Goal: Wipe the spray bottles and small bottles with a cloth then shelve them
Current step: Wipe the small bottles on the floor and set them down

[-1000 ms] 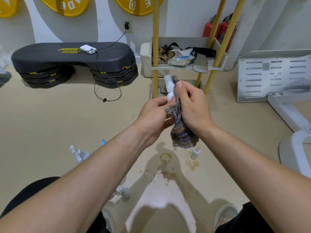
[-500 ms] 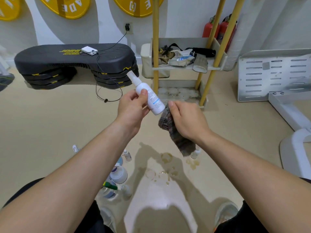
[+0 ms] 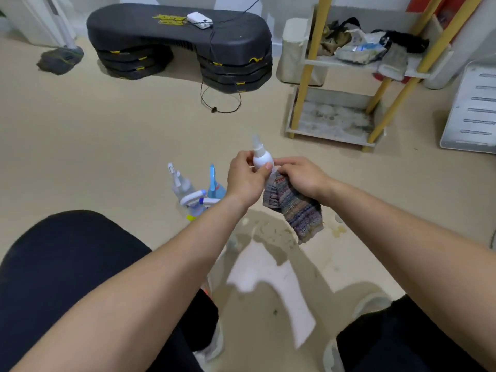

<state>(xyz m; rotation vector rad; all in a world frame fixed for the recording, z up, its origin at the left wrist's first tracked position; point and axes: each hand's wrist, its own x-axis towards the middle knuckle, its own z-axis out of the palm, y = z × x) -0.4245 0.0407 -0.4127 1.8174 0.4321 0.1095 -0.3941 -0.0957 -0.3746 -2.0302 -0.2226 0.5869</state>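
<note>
My left hand grips a small white spray bottle upright in front of me, nozzle up. Touching the bottle's lower part, my right hand holds a striped knit cloth that hangs down below it. Several spray bottles, clear and blue, stand on the floor just left of my left hand. The yellow-legged shelf unit is ahead to the right, its dirty bottom tier bare and its upper tier holding rags and bags.
A black aerobic step with a white device and a cable lies at the back. A white slotted panel leans at the right. The floor under my hands has stains and a white patch. My knees frame the bottom.
My view has tilted down and left. The bottle went from tilted to upright in my left hand, both hands dropped lower, and the cloth is back against the bottle's base.
</note>
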